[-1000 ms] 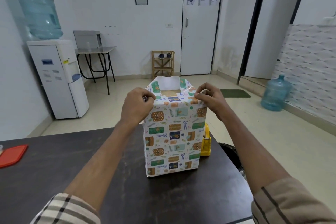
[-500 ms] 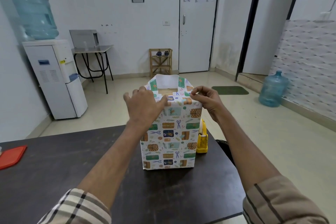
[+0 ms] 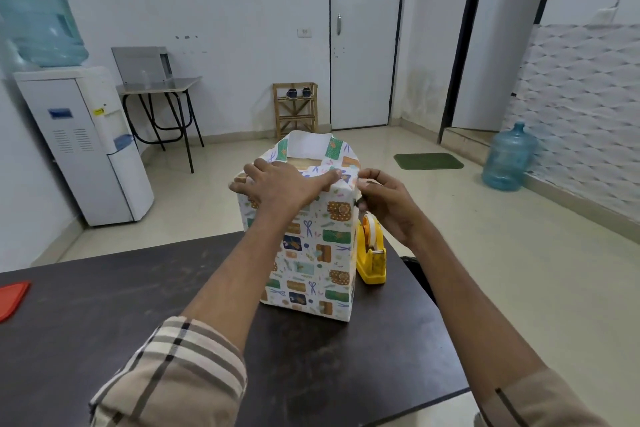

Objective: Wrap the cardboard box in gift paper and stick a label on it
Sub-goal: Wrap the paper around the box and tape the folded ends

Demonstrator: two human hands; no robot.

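1. Standing upright near the far right corner of the dark table [image 3: 104, 322], the cardboard box [image 3: 303, 161] is sheathed in patterned gift paper [image 3: 311, 253]. The paper's top flaps still stick up at the far side, and a strip of brown cardboard shows between them.
2. The left hand [image 3: 280, 187] lies flat over the near top edge of the box, fingers straight and slightly spread, pressing the paper down.
3. The right hand [image 3: 388, 204] is at the top right corner, fingers curled, pinching a fold of paper.
4. A yellow tape dispenser [image 3: 371, 253] stands on the table just beside the box's right side. A red lid [image 3: 10, 298] lies at the table's left edge, well apart.
5. Beyond the table is a pale floor [image 3: 485, 253]. A white water cooler [image 3: 83, 142] stands against the left wall, with a side table [image 3: 162, 85] near it.
6. A wooden rack [image 3: 294, 107] stands beside the white door [image 3: 363, 62]. A green mat [image 3: 427, 161] and a blue water jug [image 3: 507, 158] sit on the floor at the right.
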